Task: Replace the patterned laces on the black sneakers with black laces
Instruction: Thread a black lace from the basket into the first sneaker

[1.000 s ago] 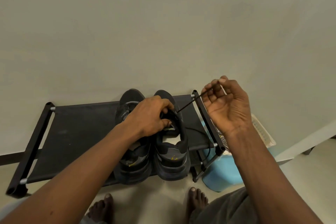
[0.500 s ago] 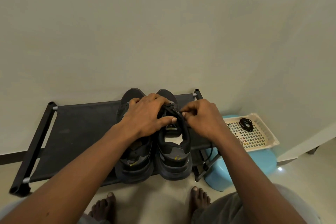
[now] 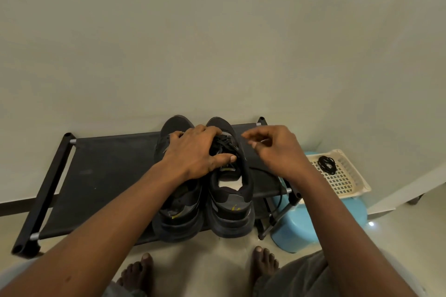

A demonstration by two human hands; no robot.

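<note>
- Sneakers [image 3: 231,205], black, stand side by side on a black rack [image 3: 108,176], toes to the wall [image 3: 217,31].
- Left hand [image 3: 193,152] lies across both shoes, fingers spread, thumb stretched over the right shoe's tongue just below its black lace [image 3: 225,143], pressing rather than pinching.
- Right hand [image 3: 277,152] hovers just right of that shoe, fingers loosely curled, thumb near forefinger; whether it pinches a lace cannot be told.
- Coiled lace [image 3: 327,164], black, lies in a cream basket [image 3: 357,183] on a blue stool [image 3: 337,217].
</note>
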